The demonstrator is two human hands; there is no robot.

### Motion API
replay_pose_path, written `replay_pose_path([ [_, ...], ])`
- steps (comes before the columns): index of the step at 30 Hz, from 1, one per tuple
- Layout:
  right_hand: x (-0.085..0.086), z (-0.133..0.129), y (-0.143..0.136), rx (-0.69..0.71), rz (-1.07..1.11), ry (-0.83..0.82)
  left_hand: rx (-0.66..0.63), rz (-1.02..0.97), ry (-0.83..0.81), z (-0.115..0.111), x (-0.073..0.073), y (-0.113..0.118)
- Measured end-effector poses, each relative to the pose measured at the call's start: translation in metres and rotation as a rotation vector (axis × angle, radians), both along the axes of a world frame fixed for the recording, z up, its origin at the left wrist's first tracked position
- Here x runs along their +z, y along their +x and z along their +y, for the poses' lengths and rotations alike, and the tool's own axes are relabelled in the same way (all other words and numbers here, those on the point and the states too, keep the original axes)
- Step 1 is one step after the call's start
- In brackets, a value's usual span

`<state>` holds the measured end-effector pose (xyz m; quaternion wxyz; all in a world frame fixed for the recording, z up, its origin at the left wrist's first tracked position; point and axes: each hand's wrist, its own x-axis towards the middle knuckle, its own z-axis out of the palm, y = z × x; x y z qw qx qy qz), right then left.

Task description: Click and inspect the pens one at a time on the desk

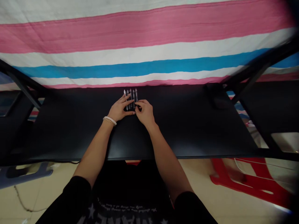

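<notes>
Several slim clear pens [130,92] lie side by side on the black table [193,124], their tips or caps pointing away from me. Over the row from the left, my left hand [120,108] rests with its fingers spread across the pens, partly hiding them. A white beaded bracelet circles that wrist. My right hand [145,112] is at the row's right side, thumb and forefinger pinched at the near end of the rightmost pen [136,94]. Its lower end is hidden by my fingers.
A striped pink, white and blue cloth [149,31] hangs behind the table. Black metal supports [247,74] rise at both sides. A red plastic stool [252,180] stands below right, and a blue-grey stool [30,177] below left.
</notes>
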<state>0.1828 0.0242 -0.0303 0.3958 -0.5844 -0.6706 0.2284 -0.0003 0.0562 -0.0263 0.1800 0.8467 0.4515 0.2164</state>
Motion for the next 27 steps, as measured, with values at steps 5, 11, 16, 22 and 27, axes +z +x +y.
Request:
replay_pose_path([
  [5,-0.0013,0.0006,-0.0002,-0.012,0.008,0.008,0.002,-0.057,0.029,0.0021,-0.0045,0.0017],
  [11,-0.0040,0.0020,-0.0006,-0.025,0.026,0.025,-0.011,-0.073,0.029,0.0022,-0.0052,0.0025],
  [16,-0.0036,-0.0006,0.0008,-0.069,-0.024,0.034,0.000,-0.038,0.040,-0.0010,-0.0028,0.0043],
  [22,-0.0025,-0.0028,0.0043,-0.093,-0.016,0.026,0.001,-0.053,0.031,-0.0043,-0.0011,0.0059],
  [27,-0.0022,-0.0012,0.0054,-0.115,0.034,0.018,0.007,-0.089,0.045,-0.0046,-0.0022,0.0064],
])
